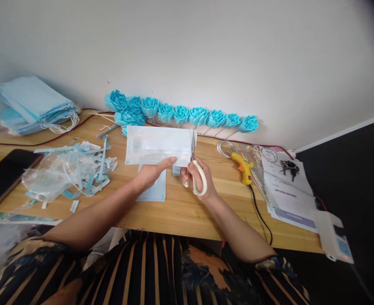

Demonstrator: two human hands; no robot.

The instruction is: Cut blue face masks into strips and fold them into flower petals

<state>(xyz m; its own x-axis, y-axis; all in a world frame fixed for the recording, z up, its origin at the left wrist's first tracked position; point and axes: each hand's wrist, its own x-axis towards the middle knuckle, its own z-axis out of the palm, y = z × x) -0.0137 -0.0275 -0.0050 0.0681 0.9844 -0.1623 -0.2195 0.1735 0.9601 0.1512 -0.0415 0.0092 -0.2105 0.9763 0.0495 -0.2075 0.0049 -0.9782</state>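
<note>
My left hand (153, 171) is closed on the lower edge of a pale blue face mask sheet (158, 142), its thumb lying on top. The sheet is held up above the table. My right hand (202, 176) grips white-handled scissors (200, 183), fingers through the loops. Their blades point away from me and lie across the right end of the sheet. Beneath my hands, another light blue sheet (153, 188) rests on the wooden table, partly covered by my left hand and the held sheet.
Several blue flowers on sticks (181, 114) lean along the wall. At left are a mask stack (36, 101), cut scraps (92, 169) with clear plastic, and a black phone (7, 176). To the right lie a tape roll (226, 148), yellow glue gun (244, 167), papers (288, 190), keys (290, 168) and a power strip (333, 237).
</note>
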